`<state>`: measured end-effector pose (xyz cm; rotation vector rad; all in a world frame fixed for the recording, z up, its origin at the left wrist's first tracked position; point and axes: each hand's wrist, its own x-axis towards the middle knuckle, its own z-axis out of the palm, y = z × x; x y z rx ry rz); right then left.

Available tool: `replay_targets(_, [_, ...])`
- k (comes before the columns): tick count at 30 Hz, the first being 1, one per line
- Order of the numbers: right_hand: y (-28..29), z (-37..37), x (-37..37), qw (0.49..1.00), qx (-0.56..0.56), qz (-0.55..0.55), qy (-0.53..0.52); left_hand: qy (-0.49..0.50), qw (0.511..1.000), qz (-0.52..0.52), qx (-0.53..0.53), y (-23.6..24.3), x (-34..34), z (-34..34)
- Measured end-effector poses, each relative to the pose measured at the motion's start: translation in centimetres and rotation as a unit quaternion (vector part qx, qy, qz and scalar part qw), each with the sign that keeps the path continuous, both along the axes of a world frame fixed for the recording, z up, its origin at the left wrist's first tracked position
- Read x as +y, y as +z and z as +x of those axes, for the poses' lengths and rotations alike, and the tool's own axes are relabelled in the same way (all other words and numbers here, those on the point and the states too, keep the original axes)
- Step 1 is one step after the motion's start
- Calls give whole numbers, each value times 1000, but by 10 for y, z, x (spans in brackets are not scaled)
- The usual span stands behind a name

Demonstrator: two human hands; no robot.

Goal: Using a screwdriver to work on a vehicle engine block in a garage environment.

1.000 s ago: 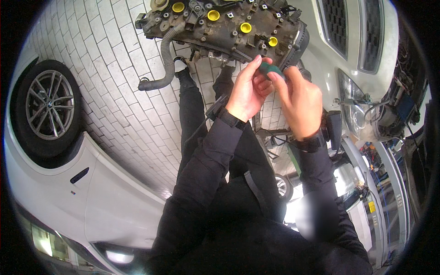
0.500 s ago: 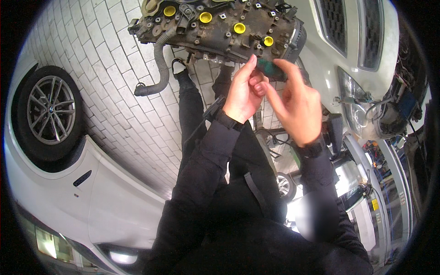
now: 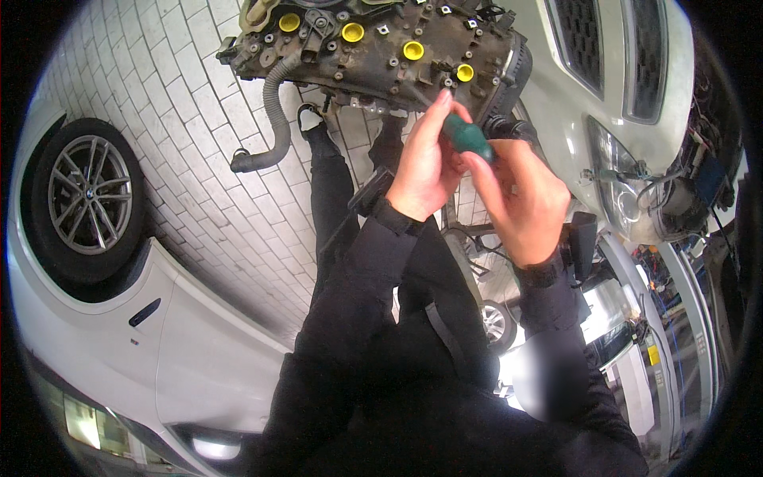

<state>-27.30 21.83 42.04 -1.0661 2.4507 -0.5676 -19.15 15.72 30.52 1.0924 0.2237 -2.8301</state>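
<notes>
A dark green, rounded handle (image 3: 472, 141), like that of a screwdriver, sits between my two hands in front of the engine. My right hand (image 3: 524, 195) is closed, with thumb and fingers pinching its near, bulbous end. My left hand (image 3: 421, 171) closes round the narrower part, thumb pointing up along it. The front end of the screwdriver cannot be clearly made out against the dark engine. Just beyond my hands lies the engine (image 3: 373, 60), with a dirty dark cover and several yellow round caps (image 3: 412, 51) in a row.
A ribbed grey hose (image 3: 278, 111) hangs from the engine's left side. On the left stands a white car with its wheel (image 3: 90, 195); on the right, a light car front end (image 3: 548, 103) with a headlight. Pale brick-pattern flooring (image 3: 207, 119) lies below. Car parts crowd the right.
The green handle, mostly hidden and blurred before, now shows plainly between my hands. My right hand has moved slightly down and right, and its raised index finger has curled onto the handle.
</notes>
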Motion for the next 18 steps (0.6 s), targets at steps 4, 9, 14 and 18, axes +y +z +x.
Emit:
replay_targets(4, [-5,-8,-4,1000,14,5,-9,1,999,-32,20,-9,-10,-16])
replay_targets(9, [-15,-15,-5,1000,26,12,4,-2,1000,-3,-6,-16,-5,-19])
replay_targets(14, [-14,-11,-6,999,25,26,-1,-15,1000,-24,-6,-19,-6,-17])
replay_targets(18, [-16,-13,-6,1000,18,24,-7,-7,1000,-26,-1,-20,-8,-18])
